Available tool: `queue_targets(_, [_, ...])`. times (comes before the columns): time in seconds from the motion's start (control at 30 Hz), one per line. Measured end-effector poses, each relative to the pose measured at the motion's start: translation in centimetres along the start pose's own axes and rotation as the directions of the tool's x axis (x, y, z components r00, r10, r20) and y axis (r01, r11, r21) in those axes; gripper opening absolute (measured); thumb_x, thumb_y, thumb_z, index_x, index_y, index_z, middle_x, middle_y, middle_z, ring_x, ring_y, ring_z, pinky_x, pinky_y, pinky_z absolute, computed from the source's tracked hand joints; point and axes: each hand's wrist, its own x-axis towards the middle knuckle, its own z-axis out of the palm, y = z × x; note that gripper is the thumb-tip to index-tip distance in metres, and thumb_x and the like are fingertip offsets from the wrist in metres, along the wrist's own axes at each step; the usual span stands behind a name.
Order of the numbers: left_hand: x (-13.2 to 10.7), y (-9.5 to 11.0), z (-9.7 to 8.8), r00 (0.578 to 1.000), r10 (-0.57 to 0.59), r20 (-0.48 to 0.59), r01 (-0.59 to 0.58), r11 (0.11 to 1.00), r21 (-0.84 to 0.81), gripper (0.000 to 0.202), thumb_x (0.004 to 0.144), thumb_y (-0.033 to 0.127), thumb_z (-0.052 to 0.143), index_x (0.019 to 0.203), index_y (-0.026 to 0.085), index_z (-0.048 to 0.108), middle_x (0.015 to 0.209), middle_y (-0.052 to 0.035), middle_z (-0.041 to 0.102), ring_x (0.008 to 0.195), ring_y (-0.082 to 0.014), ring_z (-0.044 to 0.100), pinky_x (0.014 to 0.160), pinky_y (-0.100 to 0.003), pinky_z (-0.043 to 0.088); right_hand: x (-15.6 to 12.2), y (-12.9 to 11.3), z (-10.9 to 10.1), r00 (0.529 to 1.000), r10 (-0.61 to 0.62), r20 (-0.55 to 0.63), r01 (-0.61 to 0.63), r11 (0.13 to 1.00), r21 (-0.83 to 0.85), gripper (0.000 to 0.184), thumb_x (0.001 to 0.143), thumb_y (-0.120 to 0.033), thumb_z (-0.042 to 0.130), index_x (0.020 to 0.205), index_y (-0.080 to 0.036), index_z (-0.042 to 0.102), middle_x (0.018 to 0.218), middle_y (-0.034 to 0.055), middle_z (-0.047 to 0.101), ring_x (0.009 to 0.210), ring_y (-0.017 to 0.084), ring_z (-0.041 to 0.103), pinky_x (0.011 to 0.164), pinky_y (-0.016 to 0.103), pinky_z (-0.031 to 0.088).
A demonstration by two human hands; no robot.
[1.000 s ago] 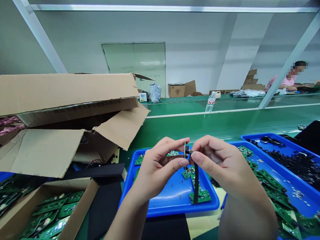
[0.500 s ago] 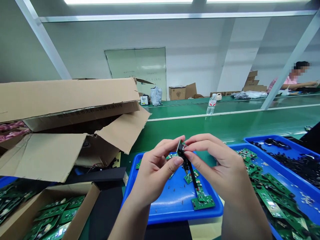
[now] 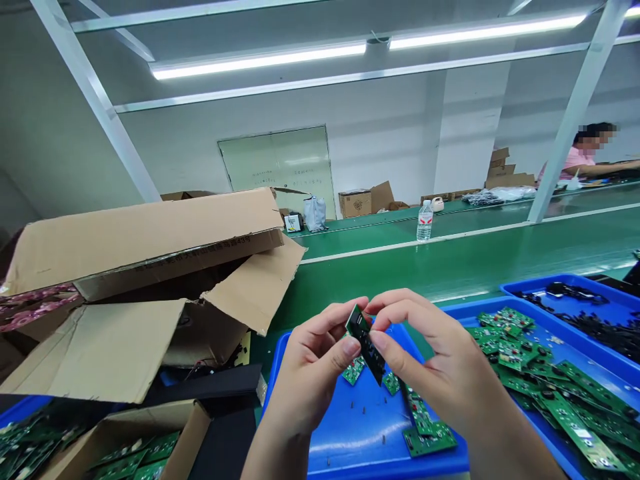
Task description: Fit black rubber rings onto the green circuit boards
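My left hand (image 3: 320,363) pinches a small green circuit board (image 3: 354,319) between thumb and fingers, above a blue tray (image 3: 350,460). A black part (image 3: 373,357) covers the side of the board turned toward me. On the right edge of the same piece, the thumb and fingertips of my right hand (image 3: 425,340) are closed; any smaller part between them is hidden. In the tray below lie green circuit boards (image 3: 430,437) and several tiny dark pieces (image 3: 367,412). My right hand partly covers the boards there.
At right, one blue tray holds many green boards (image 3: 565,387); another contains black parts (image 3: 605,333). An open cardboard box (image 3: 115,347) and a smaller box of boards (image 3: 195,427) stand left. A water bottle (image 3: 425,223) is on the green bench; a person (image 3: 580,160) sits beyond.
The camera has tilted, so the scene sits lower in view. The board in my hands has turned, showing more of its black side. Both hands keep their grip.
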Motion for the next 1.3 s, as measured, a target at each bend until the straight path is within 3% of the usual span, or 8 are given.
queue_targets(0.2, [-0.1,-0.1,-0.1,0.995,0.022,0.096,-0.027,0.998,0.054,0.029,0.080,0.040,0.075,0.106,0.028,0.076,0.092,-0.0066,0.070,0.088,-0.0188,0.060,0.078,-0.027,0.048,0.0,0.1,-0.2,0.998,0.052,-0.019,-0.052,0.999,-0.008,0.009,0.091,-0.019,0.053,0.083,-0.022,0.056,0.100,0.0058,0.063,0.093,0.018,0.063,0.073,0.025,0.052])
queue_targets(0.4, [-0.3,-0.2,-0.1,0.996,-0.052,0.076,0.048,0.997,0.055,0.036,0.076,0.047,0.077,0.102,0.023,0.077,0.085,-0.0073,0.067,0.075,-0.0171,0.058,0.070,-0.028,0.050,0.1,0.2,-0.1,0.984,-0.150,-0.099,0.131,0.975,-0.178,0.007,0.092,-0.016,0.051,0.089,-0.022,0.054,0.100,0.0062,0.062,0.095,0.019,0.063,0.082,0.031,0.052])
queue_targets(0.53, [-0.3,0.1,-0.3,0.969,-0.178,0.171,0.191,0.979,-0.065,0.033,0.079,0.047,0.074,0.098,0.019,0.077,0.083,-0.0086,0.069,0.074,-0.0187,0.063,0.070,-0.029,0.052,0.2,0.3,-0.1,0.955,-0.280,-0.096,0.230,0.907,-0.353,0.010,0.094,-0.013,0.048,0.092,-0.021,0.053,0.106,0.0084,0.060,0.103,0.020,0.060,0.086,0.035,0.052])
queue_targets(0.77, [-0.2,0.2,-0.6,0.930,-0.289,0.229,0.334,0.922,-0.194,0.035,0.078,0.041,0.077,0.105,0.019,0.076,0.081,-0.0089,0.073,0.072,-0.0191,0.069,0.062,-0.025,0.056,0.3,0.5,-0.3,0.942,-0.332,-0.057,0.269,0.844,-0.464,0.012,0.097,-0.012,0.044,0.092,-0.021,0.051,0.110,0.0111,0.060,0.105,0.023,0.061,0.093,0.046,0.050])
queue_targets(0.97, [-0.3,0.2,-0.6,0.942,-0.276,0.189,0.322,0.902,-0.287,0.035,0.074,0.033,0.081,0.107,0.023,0.075,0.080,-0.0049,0.071,0.065,-0.0106,0.064,0.063,-0.020,0.057,0.3,0.8,0.0,0.945,-0.314,-0.095,0.246,0.869,-0.429,0.009,0.095,-0.013,0.048,0.096,-0.020,0.053,0.114,0.0114,0.057,0.111,0.024,0.058,0.094,0.045,0.049])
queue_targets(1.1, [-0.2,0.7,-0.9,0.958,-0.231,0.172,0.271,0.927,-0.260,0.036,0.072,0.031,0.083,0.106,0.023,0.076,0.083,-0.0057,0.072,0.071,-0.0134,0.066,0.066,-0.022,0.058,0.2,0.9,0.0,0.915,-0.283,-0.286,0.195,0.934,-0.299,0.028,0.090,-0.010,0.053,0.116,-0.019,0.052,0.114,0.0098,0.059,0.109,0.020,0.059,0.095,0.037,0.049])
queue_targets(1.2, [-0.2,0.7,-1.1,0.980,-0.172,0.098,0.188,0.965,-0.185,0.037,0.069,0.028,0.086,0.104,0.023,0.076,0.088,-0.0054,0.072,0.078,-0.0135,0.067,0.071,-0.019,0.057,-0.1,0.4,-0.1,0.895,-0.202,-0.398,0.127,0.970,-0.208,0.018,0.088,-0.011,0.056,0.103,-0.021,0.059,0.099,0.0049,0.064,0.092,0.018,0.063,0.082,0.030,0.051])
queue_targets(1.3, [-0.4,0.6,-1.2,0.997,-0.060,0.043,0.064,0.994,-0.085,0.043,0.067,0.023,0.087,0.107,0.025,0.075,0.091,-0.0040,0.070,0.082,-0.0137,0.066,0.072,-0.017,0.055,-0.4,-0.5,-0.2,0.953,-0.067,-0.294,0.043,0.995,-0.087,0.009,0.089,-0.017,0.057,0.085,-0.023,0.063,0.081,0.0001,0.065,0.074,0.015,0.061,0.067,0.024,0.050])
